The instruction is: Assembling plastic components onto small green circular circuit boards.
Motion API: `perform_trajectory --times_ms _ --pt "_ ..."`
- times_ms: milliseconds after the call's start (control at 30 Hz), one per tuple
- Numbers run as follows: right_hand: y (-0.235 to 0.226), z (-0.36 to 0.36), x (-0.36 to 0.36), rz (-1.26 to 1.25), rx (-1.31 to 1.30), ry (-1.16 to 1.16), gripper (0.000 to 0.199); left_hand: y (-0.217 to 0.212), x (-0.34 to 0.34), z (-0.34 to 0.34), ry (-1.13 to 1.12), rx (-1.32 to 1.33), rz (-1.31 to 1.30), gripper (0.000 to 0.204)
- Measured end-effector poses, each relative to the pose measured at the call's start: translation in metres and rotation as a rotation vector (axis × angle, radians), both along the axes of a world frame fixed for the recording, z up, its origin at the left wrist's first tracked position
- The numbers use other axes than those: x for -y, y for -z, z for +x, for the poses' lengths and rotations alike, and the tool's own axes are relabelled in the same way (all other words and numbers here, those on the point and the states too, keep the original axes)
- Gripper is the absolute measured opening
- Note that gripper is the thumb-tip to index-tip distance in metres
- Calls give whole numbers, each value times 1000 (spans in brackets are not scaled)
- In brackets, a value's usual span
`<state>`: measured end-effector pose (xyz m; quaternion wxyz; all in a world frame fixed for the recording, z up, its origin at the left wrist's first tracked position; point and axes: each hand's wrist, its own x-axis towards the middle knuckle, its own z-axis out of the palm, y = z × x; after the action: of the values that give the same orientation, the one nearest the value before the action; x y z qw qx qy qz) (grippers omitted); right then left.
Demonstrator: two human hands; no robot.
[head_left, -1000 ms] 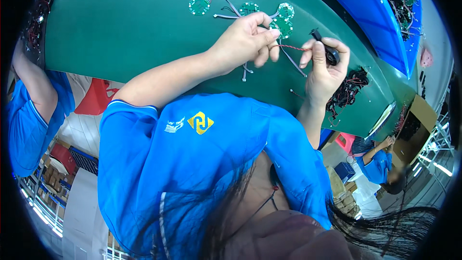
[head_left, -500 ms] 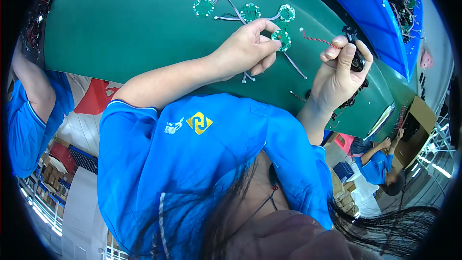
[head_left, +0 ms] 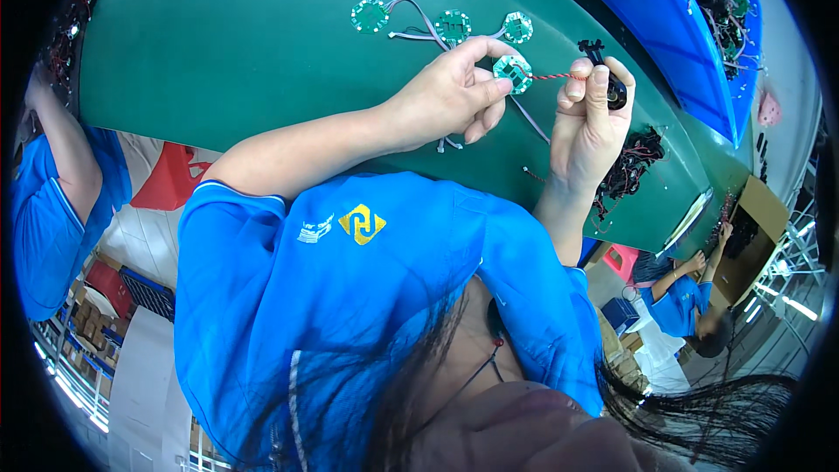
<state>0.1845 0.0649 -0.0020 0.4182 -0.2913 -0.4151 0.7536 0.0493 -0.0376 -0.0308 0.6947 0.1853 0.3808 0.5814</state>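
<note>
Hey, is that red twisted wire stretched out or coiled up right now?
Stretched out: the red twisted wire runs nearly straight from the right hand to the green circuit board in the left hand.

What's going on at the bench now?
The person's left hand holds a green circuit board, while the right hand grips a black plastic part. A red twisted wire spans from the right hand to the board; whether it is plugged in, I can't tell. Three similar boards lie beyond on the green tabletop.

Both hands (head_left: 456, 92) in a thumb-and-finger pinch, left forearm (head_left: 319, 135) aslant, right forearm (head_left: 561, 201) much steeper.
</note>
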Motion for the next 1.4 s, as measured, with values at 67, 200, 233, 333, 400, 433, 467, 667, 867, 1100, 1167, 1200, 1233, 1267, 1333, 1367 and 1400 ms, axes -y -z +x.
perform_trajectory --times_ms 67,200,233,333,400,433,467,667,867,1100,1167,1200,1233,1267,1333,1367,1400 --pt "2 1 -1 -2 15 -1 20 0 0 0 -3 -24 9 31" --pt "0 7 1 -11 11 -30 20 -2 0 -1 -36 -49 -24 31" --pt "-1 8 2 -15 10 -39 21 -2 -1 -1 -47 -57 -35 31" --pt "1 12 7 -18 54 -64 21 -2 -1 -2 -58 -56 -40 32" --pt "1 12 10 -23 97 -90 21 -2 -1 -3 -69 -55 -47 32" --pt "1 12 11 -21 98 -88 21 -2 -1 -2 -68 -55 -45 32" --pt "1 11 12 -34 93 -89 21 -2 -1 -2 -62 -68 -37 32" --pt "-2 7 13 -98 9 -102 21 5 0 3 -36 -122 0 31" --pt "-2 3 9 -125 -53 -94 19 7 1 4 -36 -134 18 31" --pt "4 4 2 -93 3 -42 19 6 1 4 -32 -137 33 32" --pt "7 7 -3 -49 27 -13 18 5 0 3 -43 -133 37 32" --pt "8 8 -5 -27 40 2 18 4 0 2 -47 -131 39 32" --pt "8 9 -5 -5 52 17 18 3 0 2 -52 -128 42 32" --pt "9 8 -5 -4 51 16 18 3 0 2 -53 -129 42 32" --pt "10 5 0 233 150 71 17 4 0 2 -56 -137 50 33" --pt "10 3 3 352 199 98 17 5 0 3 -59 -142 54 33" --pt "11 1 6 471 246 125 17 5 1 3 -61 -147 58 33"
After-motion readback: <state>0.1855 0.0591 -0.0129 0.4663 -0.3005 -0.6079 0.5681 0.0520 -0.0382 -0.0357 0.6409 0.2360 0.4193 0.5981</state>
